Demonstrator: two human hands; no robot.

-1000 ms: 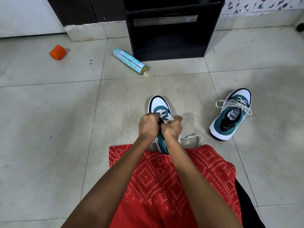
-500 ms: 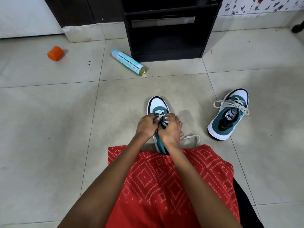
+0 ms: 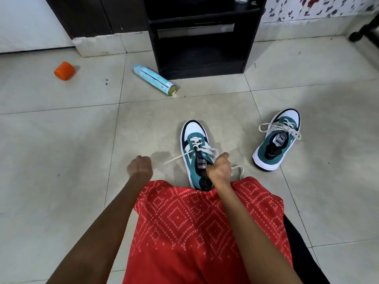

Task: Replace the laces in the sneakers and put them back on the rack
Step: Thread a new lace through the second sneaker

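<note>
A teal-and-white sneaker (image 3: 193,138) lies on the floor tiles just in front of my lap, toe pointing away. My right hand (image 3: 219,171) grips its upper at the tongue and eyelets. Its white lace (image 3: 184,156) stretches straight out to the left, off the floor, toward my left hand (image 3: 140,168), a closed fist pulled well left of the shoe that seems to pinch the lace tip. The other lace end (image 3: 240,171) loops on the floor right of my right hand. The second sneaker (image 3: 276,144), laced with a bow, lies to the right. The black rack (image 3: 196,58) stands beyond.
A light-blue spray can (image 3: 154,79) lies on its side left of the rack's foot. An orange cap (image 3: 64,71) sits on the tiles at far left. My red patterned garment (image 3: 194,226) covers my lap. A dark furniture leg (image 3: 363,31) is at top right.
My hands were together over the sneaker's eyelets. My left hand has since swung out to the left, drawing the lace out straight, while my right hand stayed on the shoe.
</note>
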